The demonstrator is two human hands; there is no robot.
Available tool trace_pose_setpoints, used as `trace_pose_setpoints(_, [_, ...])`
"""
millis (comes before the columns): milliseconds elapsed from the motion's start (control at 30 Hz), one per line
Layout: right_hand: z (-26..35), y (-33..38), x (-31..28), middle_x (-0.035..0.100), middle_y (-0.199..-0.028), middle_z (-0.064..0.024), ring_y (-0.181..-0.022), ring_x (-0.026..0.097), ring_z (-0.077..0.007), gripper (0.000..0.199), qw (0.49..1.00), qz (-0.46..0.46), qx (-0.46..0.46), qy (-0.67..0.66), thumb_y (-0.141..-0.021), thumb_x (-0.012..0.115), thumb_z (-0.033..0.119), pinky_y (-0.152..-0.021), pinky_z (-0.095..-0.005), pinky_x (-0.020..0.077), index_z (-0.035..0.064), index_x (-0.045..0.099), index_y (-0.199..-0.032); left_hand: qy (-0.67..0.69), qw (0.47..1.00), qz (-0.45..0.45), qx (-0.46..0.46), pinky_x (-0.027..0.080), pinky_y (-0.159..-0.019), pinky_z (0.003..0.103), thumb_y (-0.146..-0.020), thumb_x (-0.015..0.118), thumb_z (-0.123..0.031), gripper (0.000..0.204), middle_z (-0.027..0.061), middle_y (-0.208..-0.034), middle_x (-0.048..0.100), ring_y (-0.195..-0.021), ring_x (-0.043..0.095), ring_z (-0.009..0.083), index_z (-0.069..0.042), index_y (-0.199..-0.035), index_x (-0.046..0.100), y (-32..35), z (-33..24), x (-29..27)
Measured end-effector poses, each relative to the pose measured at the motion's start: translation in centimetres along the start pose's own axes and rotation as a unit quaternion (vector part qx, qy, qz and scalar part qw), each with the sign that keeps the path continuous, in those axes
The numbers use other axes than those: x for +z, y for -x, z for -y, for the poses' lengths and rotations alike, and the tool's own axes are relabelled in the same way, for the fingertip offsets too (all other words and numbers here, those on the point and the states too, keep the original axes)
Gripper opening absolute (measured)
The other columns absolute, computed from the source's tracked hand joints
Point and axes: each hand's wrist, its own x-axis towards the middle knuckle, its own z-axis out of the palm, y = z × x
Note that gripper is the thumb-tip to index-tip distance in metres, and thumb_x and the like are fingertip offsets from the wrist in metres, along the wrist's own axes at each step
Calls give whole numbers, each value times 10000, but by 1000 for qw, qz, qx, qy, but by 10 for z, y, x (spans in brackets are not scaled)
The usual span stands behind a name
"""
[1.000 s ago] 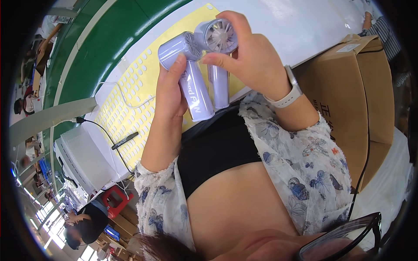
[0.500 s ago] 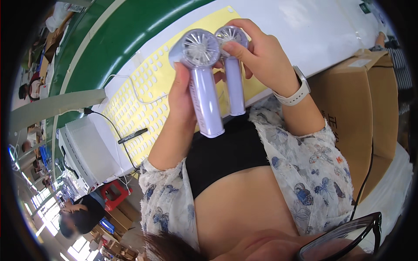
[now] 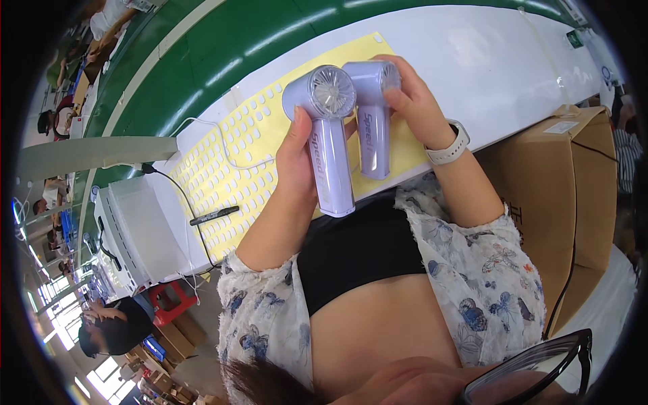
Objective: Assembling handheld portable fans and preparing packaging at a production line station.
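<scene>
Two pale lilac handheld fans are held up side by side above the workbench. My left hand (image 3: 297, 148) is wrapped round the nearer handheld fan (image 3: 332, 165), its thumb along the side just under the round head. That fan's clear, ribbed grille faces up toward me. My right hand (image 3: 412, 94) grips the farther handheld fan (image 3: 373, 131) by its head, thumb near the clear grille and fingers behind. The second fan is turned sideways, so its grille points right. Both handles hang downward. The fingers behind the fans are partly hidden.
Beneath the fans lies a yellow sheet (image 3: 253, 128) covered with rows of white oval stickers. A black marker (image 3: 214, 215) and a white cable (image 3: 226, 152) rest on it. A white boxy machine (image 3: 128, 233) stands left; a cardboard box (image 3: 540, 175) stands right. A person sits at lower left.
Both fans have moved slightly down and right in the view. The right-hand fan has turned, its grille now facing right rather than toward me. Both hands keep their hold.
</scene>
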Motion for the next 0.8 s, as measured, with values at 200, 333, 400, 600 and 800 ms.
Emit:
trace_pose_setpoints(200, [15, 0, 5, 562, -1082, -84, -825, 607, -132, 530, 996, 5, 91, 9, -941, 504, 393, -619, -256, 507, 136, 329, -1370, -19, 999, 28, -24, 405, -1004, 387, -922, 490, -501, 599, 124, -1201, 561, -1124, 532, 244, -34, -1296, 465, -3, 3, -20])
trace_pose_setpoints(333, [7, -1, 2, 551, -1101, -87, -830, 620, -153, 538, 984, -17, 150, -91, -938, 483, 384, -638, -274, 516, 143, 297, -1381, -27, 999, 12, -22, 414, -995, 378, -912, 520, -488, 609, 127, -1218, 554, -1138, 528, 245, -24, -1300, 455, -5, 3, -18])
trace_pose_setpoints(400, [7, -6, 6, 554, -1099, -89, -842, 625, -165, 525, 985, -14, 138, -100, -938, 470, 383, -649, -280, 521, 144, 306, -1375, -24, 1000, -14, -8, 414, -1000, 378, -907, 533, -485, 622, 128, -1223, 552, -1141, 526, 243, -16, -1305, 442, -4, 2, -16])
trace_pose_setpoints(600, [-5, -6, 10, 562, -1100, -90, -871, 622, -171, 509, 981, -21, 112, -155, -938, 470, 347, -691, -289, 526, 140, 308, -1375, -28, 999, 22, -5, 282, -1118, 531, -956, 420, -465, 591, 165, -1236, 517, -1214, 477, 295, -21, -1343, 385, -5, 4, -24])
trace_pose_setpoints(800, [7, -7, 16, 583, -1095, -93, -893, 619, -165, 579, 994, -30, 90, -55, -879, 612, 183, -722, -292, 526, 114, 318, -1372, 2, 999, -19, -28, 302, -1110, 512, -971, 383, -465, 567, 167, -1195, 543, -1219, 478, 315, 10, -1277, 442, -12, 5, -24])
